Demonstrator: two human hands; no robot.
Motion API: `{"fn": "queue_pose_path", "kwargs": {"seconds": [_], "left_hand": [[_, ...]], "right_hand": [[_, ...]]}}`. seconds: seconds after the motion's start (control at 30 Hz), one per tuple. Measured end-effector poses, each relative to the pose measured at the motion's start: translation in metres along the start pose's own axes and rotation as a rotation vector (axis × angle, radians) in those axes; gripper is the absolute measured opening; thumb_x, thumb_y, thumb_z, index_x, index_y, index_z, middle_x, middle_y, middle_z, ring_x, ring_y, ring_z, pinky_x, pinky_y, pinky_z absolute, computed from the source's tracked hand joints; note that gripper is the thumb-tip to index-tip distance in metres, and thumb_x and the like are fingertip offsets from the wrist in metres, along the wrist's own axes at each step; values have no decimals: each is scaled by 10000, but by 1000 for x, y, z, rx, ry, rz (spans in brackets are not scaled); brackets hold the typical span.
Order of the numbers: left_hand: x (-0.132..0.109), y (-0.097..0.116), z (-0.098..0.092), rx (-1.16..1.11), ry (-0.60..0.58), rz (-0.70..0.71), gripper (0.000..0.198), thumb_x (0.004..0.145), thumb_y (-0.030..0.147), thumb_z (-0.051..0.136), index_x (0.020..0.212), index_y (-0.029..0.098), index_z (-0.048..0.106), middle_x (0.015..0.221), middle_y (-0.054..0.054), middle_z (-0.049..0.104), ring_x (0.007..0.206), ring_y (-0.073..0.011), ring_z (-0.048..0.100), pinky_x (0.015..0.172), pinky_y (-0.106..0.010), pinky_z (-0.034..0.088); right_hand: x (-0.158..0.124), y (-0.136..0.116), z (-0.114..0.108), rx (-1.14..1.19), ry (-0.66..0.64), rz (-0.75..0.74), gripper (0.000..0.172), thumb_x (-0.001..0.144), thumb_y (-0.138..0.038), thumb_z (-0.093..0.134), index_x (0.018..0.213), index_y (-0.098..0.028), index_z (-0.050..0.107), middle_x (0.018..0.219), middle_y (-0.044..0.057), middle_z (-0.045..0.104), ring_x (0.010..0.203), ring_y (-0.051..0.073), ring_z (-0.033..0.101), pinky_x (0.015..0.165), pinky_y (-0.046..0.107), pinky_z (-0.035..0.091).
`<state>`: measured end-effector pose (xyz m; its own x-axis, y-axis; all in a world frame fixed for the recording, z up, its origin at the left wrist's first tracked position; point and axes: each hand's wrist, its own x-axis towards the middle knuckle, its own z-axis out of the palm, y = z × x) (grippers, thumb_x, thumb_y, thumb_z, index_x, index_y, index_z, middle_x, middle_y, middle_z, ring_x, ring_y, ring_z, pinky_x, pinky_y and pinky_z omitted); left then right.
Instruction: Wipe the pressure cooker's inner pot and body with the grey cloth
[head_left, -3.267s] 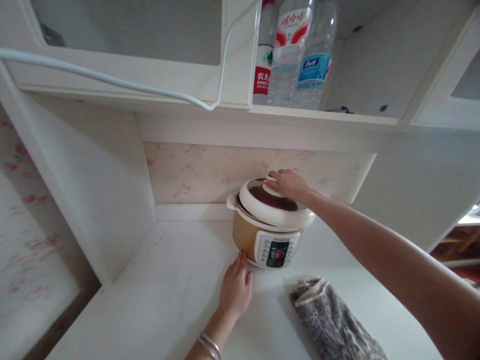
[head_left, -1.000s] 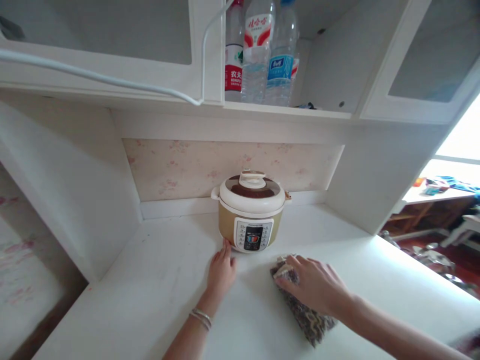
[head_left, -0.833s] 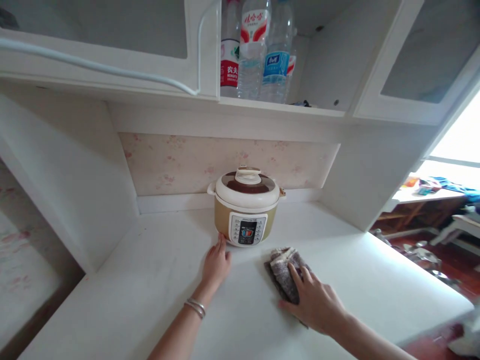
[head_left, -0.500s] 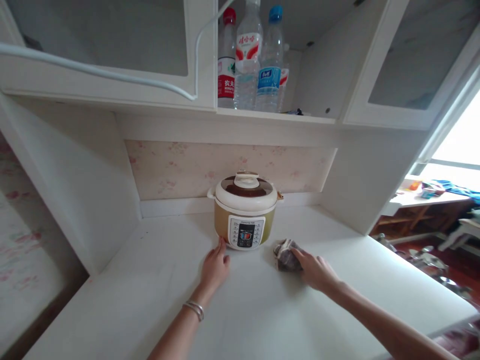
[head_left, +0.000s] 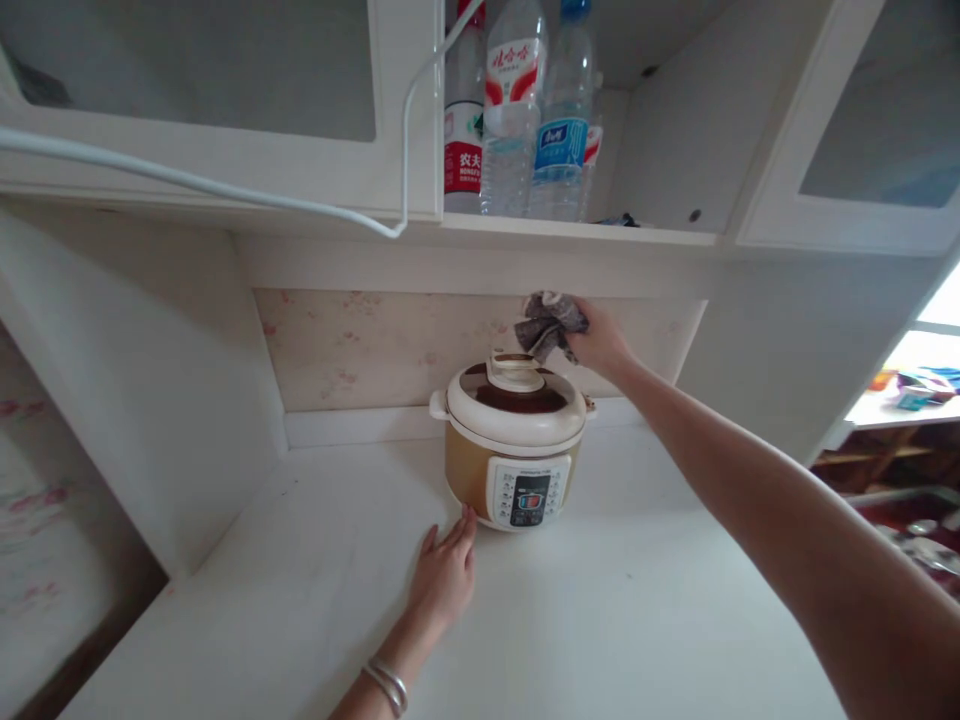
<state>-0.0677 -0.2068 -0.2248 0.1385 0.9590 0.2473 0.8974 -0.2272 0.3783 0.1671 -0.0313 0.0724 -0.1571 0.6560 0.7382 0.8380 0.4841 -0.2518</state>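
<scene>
An electric pressure cooker (head_left: 469, 460) with a gold body, a white and brown lid and a front control panel stands on the white counter (head_left: 337, 560). At its lower left front, my left hand (head_left: 444, 577) rests with fingers stretched out, the fingertips at the cooker's base. My right hand (head_left: 600, 340) is closed on a crumpled grey-brown cloth (head_left: 549, 325), held up just above and behind the lid handle (head_left: 516, 370). Whether the cloth touches the lid I cannot tell.
Several plastic bottles (head_left: 512, 120) stand on the open cabinet shelf (head_left: 585, 232) above. A white cable (head_left: 225, 190) hangs across the left cabinet door. White side panels (head_left: 127, 370) bound the counter, and a flowered wall strip (head_left: 375, 345) runs behind the cooker.
My right hand has lifted the cloth from the counter at the cooker's right up to above the lid. The left hand stays at the base. The view has shifted slightly.
</scene>
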Motion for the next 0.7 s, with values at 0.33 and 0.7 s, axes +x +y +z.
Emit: {"fn": "queue_pose_path", "kwargs": {"seconds": [0.33,0.7], "left_hand": [[5,-4,4,46,-49,4,653,833,80,295,1475,197,269,1493,-38,330,1351,-155,373,1144,-463,241],[4,-5,3,77,-57,15,618,859,102,298,1466,221,303,1489,-42,334,1347,-186,381,1135,-477,248]], "right_hand": [[51,9,50,-14,-638,-12,617,678,-54,501,1258,-235,606,954,49,728,759,192,662,673,245,506],[5,28,19,-110,-674,36,483,722,-143,544,1187,-233,643,902,41,724,740,175,642,626,230,468]]}}
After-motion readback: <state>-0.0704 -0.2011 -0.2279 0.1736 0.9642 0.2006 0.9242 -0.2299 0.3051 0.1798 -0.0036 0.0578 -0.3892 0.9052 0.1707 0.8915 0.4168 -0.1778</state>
